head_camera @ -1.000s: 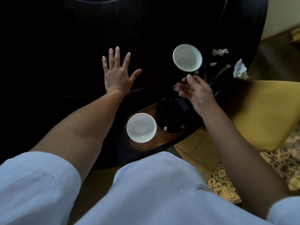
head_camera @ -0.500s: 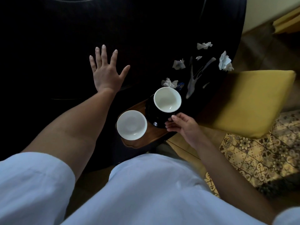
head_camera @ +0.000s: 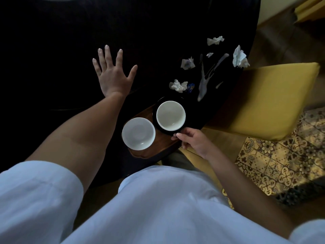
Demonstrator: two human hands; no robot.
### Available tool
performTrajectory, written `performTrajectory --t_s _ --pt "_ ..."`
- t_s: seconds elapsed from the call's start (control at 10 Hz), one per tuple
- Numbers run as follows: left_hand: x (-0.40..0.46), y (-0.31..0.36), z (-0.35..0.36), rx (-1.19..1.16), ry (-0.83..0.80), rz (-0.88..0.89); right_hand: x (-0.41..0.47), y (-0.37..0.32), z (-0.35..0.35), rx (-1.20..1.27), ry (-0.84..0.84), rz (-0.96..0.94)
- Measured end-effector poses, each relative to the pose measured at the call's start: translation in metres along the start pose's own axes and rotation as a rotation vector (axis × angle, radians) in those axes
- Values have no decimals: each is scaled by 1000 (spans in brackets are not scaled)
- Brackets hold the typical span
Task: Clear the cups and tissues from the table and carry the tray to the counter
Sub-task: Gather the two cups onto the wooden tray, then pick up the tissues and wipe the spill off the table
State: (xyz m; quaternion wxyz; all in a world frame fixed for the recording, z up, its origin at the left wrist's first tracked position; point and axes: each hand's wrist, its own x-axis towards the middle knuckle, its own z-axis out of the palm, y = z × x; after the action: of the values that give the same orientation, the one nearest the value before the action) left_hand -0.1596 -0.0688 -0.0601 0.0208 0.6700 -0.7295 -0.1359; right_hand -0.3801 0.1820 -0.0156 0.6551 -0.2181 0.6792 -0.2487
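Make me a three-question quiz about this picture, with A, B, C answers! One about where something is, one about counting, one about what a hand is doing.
1. Where is the cup on the black saucer?
A. On the wooden tray
B. On the yellow cushion
C. On the floor

2. How many white cups are there?
A. One
B. Two
C. Four

3. What is the left hand doing?
A. Holding a tissue
B. Gripping a cup
C. Lying flat, fingers spread

Answers:
1 A: the cup sits on its black saucer on the wooden tray.
2 B: a second cup stands beside it.
3 C: the left hand rests spread on the dark table.
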Motion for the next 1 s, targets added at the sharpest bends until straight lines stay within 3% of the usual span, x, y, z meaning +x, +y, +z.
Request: performTrajectory --t_s 0.5,0.8,1.0 --pt "0 4 2 1 -11 -10 0 -3 -7 -120 117 24" --pt "-1 6 -3 12 -24 -33 3 -21 -22 -248 -32 32" --pt "12 22 -29 -381 24 -132 24 -68 -107 -255 75 3"
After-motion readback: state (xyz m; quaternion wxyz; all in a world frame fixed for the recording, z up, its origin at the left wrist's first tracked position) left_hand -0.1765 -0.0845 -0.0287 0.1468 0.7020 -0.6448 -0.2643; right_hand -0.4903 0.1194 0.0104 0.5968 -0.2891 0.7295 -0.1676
